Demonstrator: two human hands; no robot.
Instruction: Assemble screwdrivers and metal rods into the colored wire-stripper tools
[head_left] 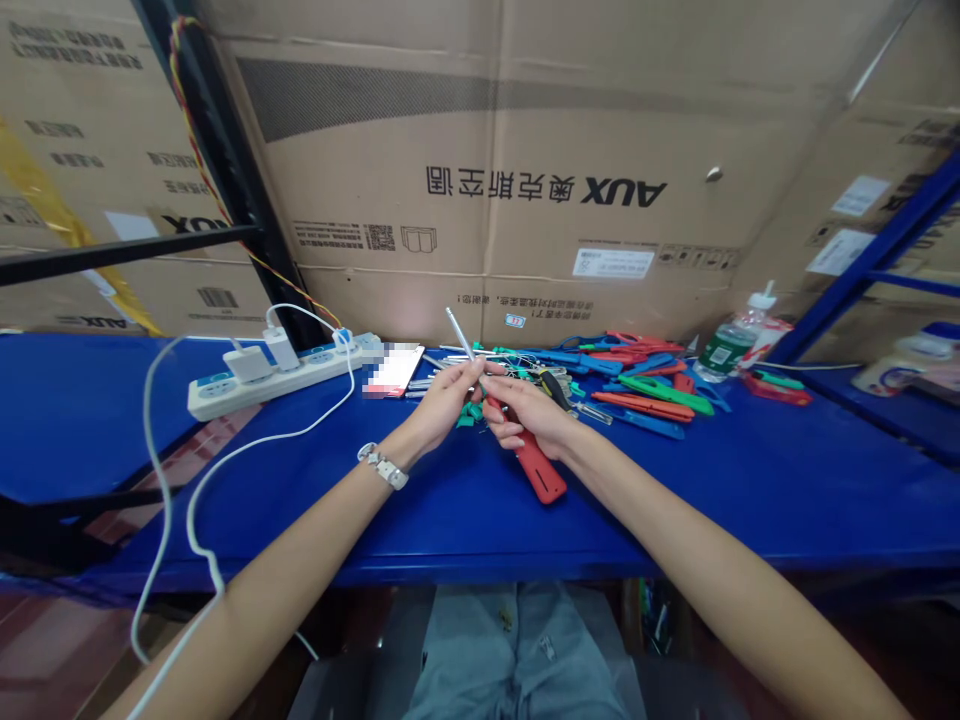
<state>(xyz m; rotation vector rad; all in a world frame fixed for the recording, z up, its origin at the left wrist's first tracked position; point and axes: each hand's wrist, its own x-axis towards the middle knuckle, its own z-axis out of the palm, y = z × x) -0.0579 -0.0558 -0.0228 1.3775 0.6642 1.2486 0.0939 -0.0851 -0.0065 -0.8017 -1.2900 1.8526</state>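
Note:
Both hands are at one long-necked lighter [541, 468], with a red plastic handle and a silver metal tube. My left hand [442, 405] is closed, its fingertips pinching near the base of the tube, which points up and away. My right hand [534, 408] wraps round the upper part of the red handle, whose lower end sticks out toward me. The fingers hide the join between tube and handle. Just beyond the hands lie loose metal tubes [424, 385], small green parts [470, 412] and a screwdriver with a black and yellow handle [555, 388].
Red, blue and green plastic handle pieces [652, 400] are heaped at the right rear. A bottle with a green label [724, 348] stands beside them. At left are a white power strip [300, 375] with cables and a white card [401, 365]. Large cardboard boxes [480, 120] stand behind the blue table [450, 530].

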